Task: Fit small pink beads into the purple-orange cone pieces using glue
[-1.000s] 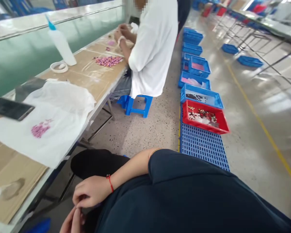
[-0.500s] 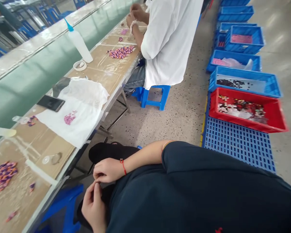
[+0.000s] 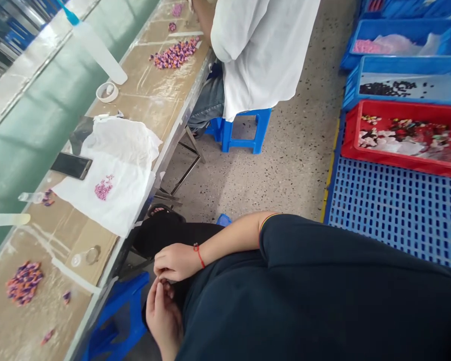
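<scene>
A hand (image 3: 176,262) wearing a red string bracelet (image 3: 199,255) curls just above the other hand (image 3: 163,316), both near the cardboard-covered workbench (image 3: 26,250) at left.

Speckled terrazzo floor (image 3: 285,185), long workbench (image 3: 165,95)

The workbench (image 3: 173,85) runs along the left with a phone (image 3: 71,166) on it, co-worker's stool (image 3: 244,131) ahead, crates (image 3: 398,163) lined up right.
</scene>
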`<state>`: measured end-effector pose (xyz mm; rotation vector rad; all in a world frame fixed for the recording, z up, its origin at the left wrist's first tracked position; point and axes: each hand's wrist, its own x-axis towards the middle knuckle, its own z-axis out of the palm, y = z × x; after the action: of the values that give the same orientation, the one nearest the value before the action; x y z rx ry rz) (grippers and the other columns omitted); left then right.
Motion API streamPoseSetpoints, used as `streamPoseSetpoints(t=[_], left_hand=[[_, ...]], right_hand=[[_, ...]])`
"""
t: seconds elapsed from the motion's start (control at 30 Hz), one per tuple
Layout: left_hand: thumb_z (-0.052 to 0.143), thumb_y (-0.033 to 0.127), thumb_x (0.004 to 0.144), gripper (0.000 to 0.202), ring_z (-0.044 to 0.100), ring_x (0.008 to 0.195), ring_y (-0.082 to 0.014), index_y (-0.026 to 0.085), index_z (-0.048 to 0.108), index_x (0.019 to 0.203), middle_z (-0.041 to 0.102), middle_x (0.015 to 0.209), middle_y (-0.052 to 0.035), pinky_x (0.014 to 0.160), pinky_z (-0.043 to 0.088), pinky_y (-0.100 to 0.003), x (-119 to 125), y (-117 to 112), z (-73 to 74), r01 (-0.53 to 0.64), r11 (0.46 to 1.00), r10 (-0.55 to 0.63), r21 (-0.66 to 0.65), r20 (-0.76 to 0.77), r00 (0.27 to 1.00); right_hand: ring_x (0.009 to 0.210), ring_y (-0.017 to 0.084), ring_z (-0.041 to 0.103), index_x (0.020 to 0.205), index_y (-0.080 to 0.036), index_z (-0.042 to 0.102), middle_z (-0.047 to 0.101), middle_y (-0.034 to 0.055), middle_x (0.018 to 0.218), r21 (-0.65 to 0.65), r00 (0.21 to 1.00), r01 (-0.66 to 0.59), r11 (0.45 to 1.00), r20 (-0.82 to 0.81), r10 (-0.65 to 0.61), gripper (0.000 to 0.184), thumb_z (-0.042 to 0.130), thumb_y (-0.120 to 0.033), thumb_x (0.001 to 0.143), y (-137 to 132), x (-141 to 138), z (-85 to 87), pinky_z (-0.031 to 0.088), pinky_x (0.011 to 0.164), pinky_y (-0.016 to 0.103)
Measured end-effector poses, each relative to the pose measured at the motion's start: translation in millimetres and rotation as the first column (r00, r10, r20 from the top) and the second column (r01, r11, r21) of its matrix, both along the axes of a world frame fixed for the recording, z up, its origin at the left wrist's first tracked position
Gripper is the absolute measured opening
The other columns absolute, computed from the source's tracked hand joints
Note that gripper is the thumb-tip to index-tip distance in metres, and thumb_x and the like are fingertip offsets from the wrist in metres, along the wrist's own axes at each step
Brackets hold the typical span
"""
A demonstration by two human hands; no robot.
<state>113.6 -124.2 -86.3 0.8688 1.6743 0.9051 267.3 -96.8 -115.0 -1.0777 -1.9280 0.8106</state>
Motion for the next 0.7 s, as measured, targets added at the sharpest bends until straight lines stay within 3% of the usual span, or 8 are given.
streamPoseSetpoints(t=[0.17,0.3,0.53,0.7], left_hand=[[0.086,0.045,0.056,0.048,0.058,0.070,-0.0130,0.015,0.072,0.091,0.068,0.076,-0.0008,0.064,0.047,-0.024,4.1,12.3,-8.8,0.035,0.999,-0.028,0.040,-0.176,0.984],[0.083,0.049,0.062,0.045,0.060,0.075,-0.0152,0.016,0.074,0.091,0.071,0.085,-0.0020,0.071,0.049,-0.028,6.2,21.5,-15.5,0.181,0.982,-0.150,0.050,-0.367,0.918],[0.076,0.051,0.075,0.039,0.066,0.084,-0.0208,0.016,0.073,0.090,0.074,0.096,-0.0060,0.077,0.054,-0.033,22.7,38.6,-1.9,0.434,0.901,-0.361,-0.004,-0.560,0.745],[0.076,0.054,0.074,0.041,0.066,0.085,-0.0228,0.017,0.073,0.090,0.073,0.092,-0.0057,0.075,0.055,-0.034,45.8,51.4,3.5,0.454,0.885,-0.400,-0.103,-0.667,0.629]], right_hand=[[0.092,0.016,0.062,0.086,-0.015,0.063,0.070,0.0057,0.096,-0.076,0.996,0.009,0.997,-0.089,-0.016,0.009,0.061,-0.017,0.095,9.0,11.0,-9.8,0.045,0.086,0.025],[0.087,0.016,0.062,0.083,-0.016,0.062,0.071,0.0054,0.094,-0.167,0.983,0.035,0.985,-0.174,-0.064,0.010,0.060,-0.014,0.093,11.0,23.5,-22.8,0.045,0.079,0.026],[0.086,0.017,0.059,0.077,-0.018,0.056,0.071,0.0055,0.094,-0.198,0.956,0.026,0.980,-0.282,-0.082,0.021,0.058,-0.019,0.098,17.2,58.1,-35.6,0.043,0.081,0.029],[0.091,0.018,0.060,0.082,-0.018,0.059,0.071,0.0067,0.100,-0.234,0.941,0.044,0.971,-0.317,-0.119,0.018,0.055,-0.018,0.100,21.1,72.1,-42.0,0.043,0.084,0.029]])
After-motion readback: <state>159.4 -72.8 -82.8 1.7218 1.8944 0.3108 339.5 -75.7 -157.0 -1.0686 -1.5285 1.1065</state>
